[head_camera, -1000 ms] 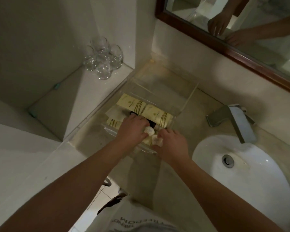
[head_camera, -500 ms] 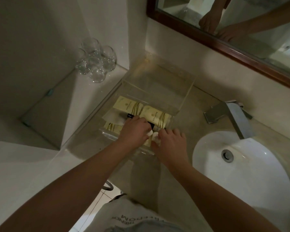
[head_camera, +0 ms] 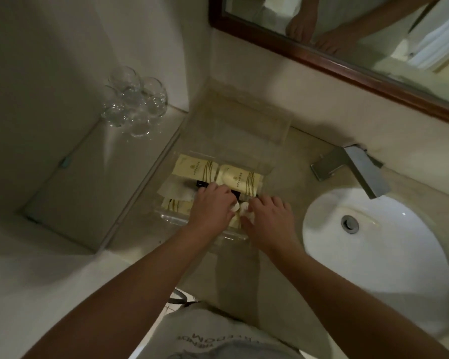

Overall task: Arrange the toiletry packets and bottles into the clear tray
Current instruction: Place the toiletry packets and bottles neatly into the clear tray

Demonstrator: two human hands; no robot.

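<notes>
Several cream packets (head_camera: 240,177) and white-capped bottles (head_camera: 244,209) fill the clear tray (head_camera: 268,167).

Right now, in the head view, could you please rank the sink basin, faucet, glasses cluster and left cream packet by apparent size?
1. sink basin
2. faucet and glasses cluster: about alike, so unranked
3. left cream packet
</notes>
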